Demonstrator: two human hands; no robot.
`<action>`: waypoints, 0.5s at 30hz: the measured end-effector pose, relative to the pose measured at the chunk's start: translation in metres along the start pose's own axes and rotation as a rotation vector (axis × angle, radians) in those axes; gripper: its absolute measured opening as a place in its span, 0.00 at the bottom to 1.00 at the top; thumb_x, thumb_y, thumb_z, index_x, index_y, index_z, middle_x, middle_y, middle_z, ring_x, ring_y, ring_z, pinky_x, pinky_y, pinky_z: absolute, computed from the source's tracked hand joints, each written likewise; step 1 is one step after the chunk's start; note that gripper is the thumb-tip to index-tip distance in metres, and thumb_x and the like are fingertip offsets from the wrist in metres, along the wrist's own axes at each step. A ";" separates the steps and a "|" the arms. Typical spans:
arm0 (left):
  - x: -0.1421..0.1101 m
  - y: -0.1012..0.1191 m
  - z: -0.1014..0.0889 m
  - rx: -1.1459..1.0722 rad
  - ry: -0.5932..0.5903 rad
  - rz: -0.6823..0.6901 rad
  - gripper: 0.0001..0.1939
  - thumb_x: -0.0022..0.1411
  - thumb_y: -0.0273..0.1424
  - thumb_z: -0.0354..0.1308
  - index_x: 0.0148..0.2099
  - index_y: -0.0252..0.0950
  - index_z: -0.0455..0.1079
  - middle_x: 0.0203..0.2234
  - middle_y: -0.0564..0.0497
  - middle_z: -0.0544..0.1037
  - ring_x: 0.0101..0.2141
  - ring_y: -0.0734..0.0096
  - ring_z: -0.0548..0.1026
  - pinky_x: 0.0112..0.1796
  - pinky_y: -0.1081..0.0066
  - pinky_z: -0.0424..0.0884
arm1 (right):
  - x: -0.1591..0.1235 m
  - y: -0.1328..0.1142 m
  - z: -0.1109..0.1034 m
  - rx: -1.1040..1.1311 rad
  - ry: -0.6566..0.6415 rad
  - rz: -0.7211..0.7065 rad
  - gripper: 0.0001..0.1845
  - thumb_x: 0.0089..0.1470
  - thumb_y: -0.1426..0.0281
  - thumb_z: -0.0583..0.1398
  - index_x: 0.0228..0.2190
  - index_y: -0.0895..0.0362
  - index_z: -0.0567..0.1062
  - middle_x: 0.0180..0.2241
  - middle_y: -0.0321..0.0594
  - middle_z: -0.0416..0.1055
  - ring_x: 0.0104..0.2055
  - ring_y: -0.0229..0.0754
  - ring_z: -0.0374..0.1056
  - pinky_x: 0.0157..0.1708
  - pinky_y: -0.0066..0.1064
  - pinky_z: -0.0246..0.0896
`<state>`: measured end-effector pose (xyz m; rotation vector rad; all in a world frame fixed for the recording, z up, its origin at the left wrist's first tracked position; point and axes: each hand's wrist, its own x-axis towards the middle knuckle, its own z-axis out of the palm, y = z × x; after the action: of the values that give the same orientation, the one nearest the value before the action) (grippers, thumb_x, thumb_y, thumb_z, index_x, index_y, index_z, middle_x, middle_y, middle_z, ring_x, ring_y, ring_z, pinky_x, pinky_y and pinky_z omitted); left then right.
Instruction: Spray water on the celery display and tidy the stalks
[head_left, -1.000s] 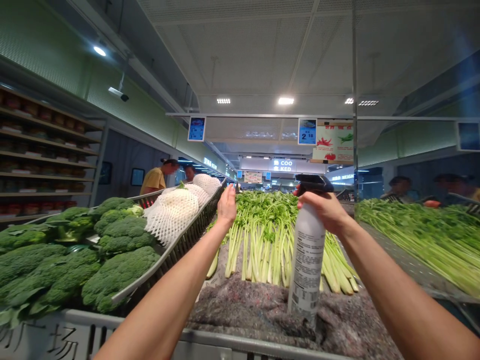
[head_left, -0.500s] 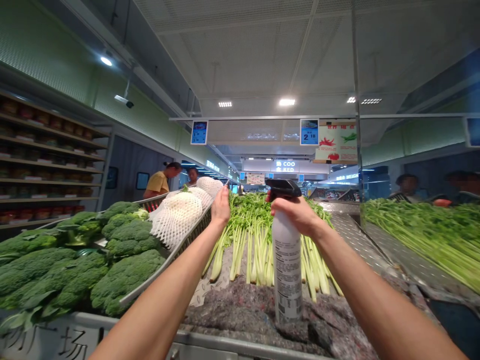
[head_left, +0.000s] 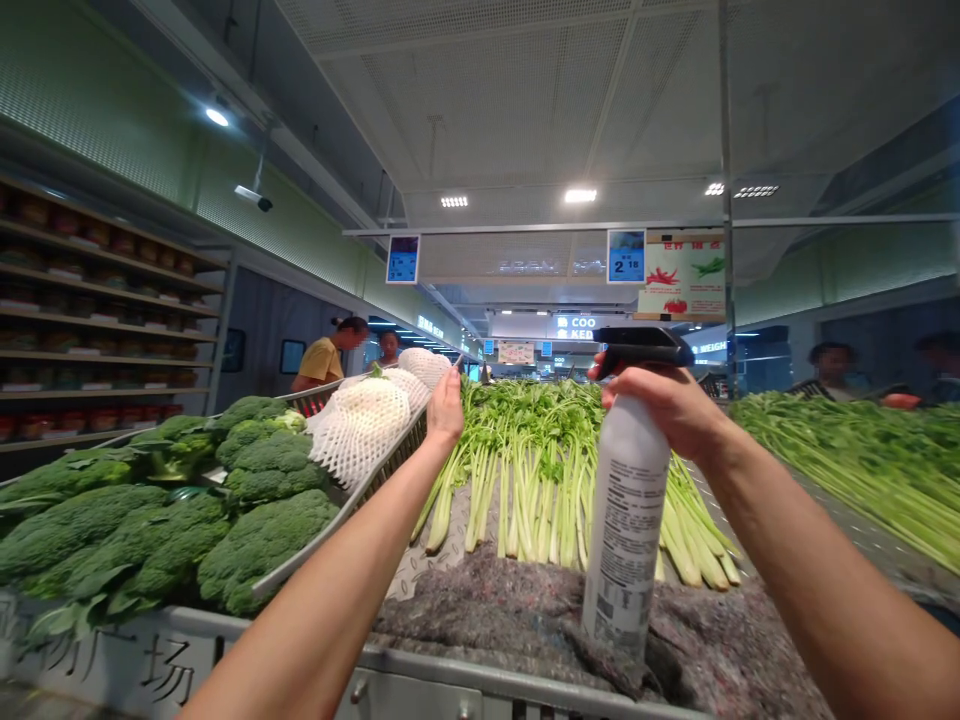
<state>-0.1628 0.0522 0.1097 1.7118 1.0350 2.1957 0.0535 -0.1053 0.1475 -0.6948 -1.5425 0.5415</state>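
Observation:
My right hand is wrapped round the neck of a white spray bottle with a black trigger head. The bottle hangs upright above a grey felt mat, in front of a row of green celery bunches. My left hand reaches forward over the left end of the celery, beside the metal divider rail. Its back faces me and its fingers are hidden.
Broccoli heads fill the tilted bin on the left, with net-wrapped white produce behind them. More greens lie at right behind a mirror. Two people stand at the far left aisle. Shelves line the left wall.
My right hand has swung the spray bottle left and then back to the right. My left hand has stayed over the celery's left end.

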 end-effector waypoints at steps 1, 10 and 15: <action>-0.001 0.001 0.001 0.004 -0.005 -0.002 0.27 0.58 0.44 0.37 0.51 0.34 0.63 0.50 0.47 0.65 0.51 0.66 0.61 0.52 0.66 0.53 | -0.001 0.000 -0.006 -0.012 0.028 0.008 0.12 0.35 0.73 0.57 0.29 0.58 0.70 0.27 0.37 0.67 0.21 0.32 0.59 0.18 0.25 0.54; -0.013 0.015 0.019 -0.016 -0.055 -0.025 0.28 0.58 0.45 0.36 0.51 0.32 0.62 0.50 0.45 0.65 0.51 0.66 0.61 0.51 0.67 0.54 | -0.018 0.018 -0.051 -0.174 0.295 0.133 0.12 0.33 0.71 0.59 0.27 0.58 0.71 0.22 0.37 0.67 0.19 0.34 0.60 0.15 0.24 0.54; -0.029 0.032 0.038 -0.034 -0.103 -0.033 0.28 0.59 0.44 0.35 0.51 0.33 0.61 0.51 0.45 0.64 0.52 0.66 0.60 0.51 0.66 0.53 | -0.015 0.040 -0.067 -0.305 0.409 0.163 0.12 0.33 0.70 0.60 0.26 0.58 0.70 0.19 0.37 0.66 0.19 0.39 0.63 0.16 0.28 0.58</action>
<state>-0.1107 0.0290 0.1104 1.7593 0.9883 2.0696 0.1250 -0.0918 0.1152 -1.1001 -1.1982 0.2605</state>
